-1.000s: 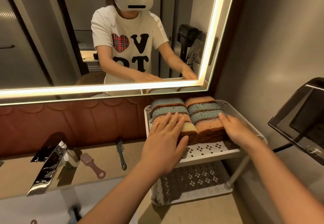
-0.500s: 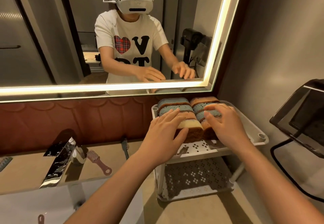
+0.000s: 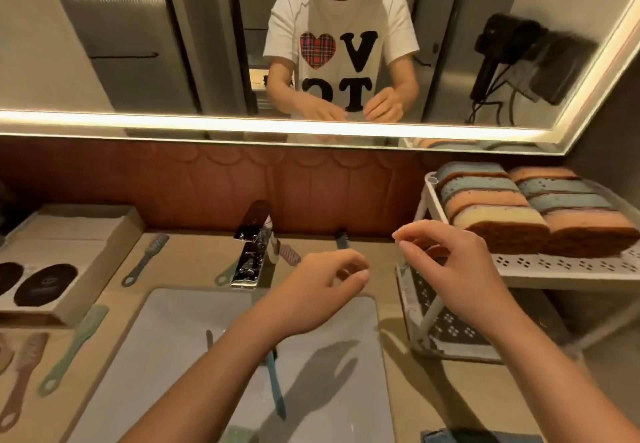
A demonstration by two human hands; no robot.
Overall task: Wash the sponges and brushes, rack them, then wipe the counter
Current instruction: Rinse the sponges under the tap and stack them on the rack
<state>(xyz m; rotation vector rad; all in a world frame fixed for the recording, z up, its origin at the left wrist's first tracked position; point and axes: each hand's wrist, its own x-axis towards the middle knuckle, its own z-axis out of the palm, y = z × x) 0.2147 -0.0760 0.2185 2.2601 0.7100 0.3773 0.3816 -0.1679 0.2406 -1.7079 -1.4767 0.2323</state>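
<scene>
Reaches both bare forearms forward past the near edge of the sink (image 3: 166, 356). Holds the left hand (image 3: 322, 292) above the sink's far right corner, palm down, fingers loosely curled, gripping nothing. Holds the right hand (image 3: 450, 269) just right of the sink, fingers loosely curled, thumb and forefinger tips close together, likewise empty.

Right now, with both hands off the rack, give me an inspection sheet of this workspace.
Surface: beige counter around a pale sink; no spill that I can tell.
Job's things: sponges in two rows on the rack top shelf; brushes lie on the counter, one teal brush in the sink.
Clutter: box at left; blue cloth at near edge.
Grippers: left hand and right hand in mid-air, loosely curled, holding nothing.
Cables: black cord, seen only in the mirror.
Surroundings: faucet, brown backsplash.
</scene>
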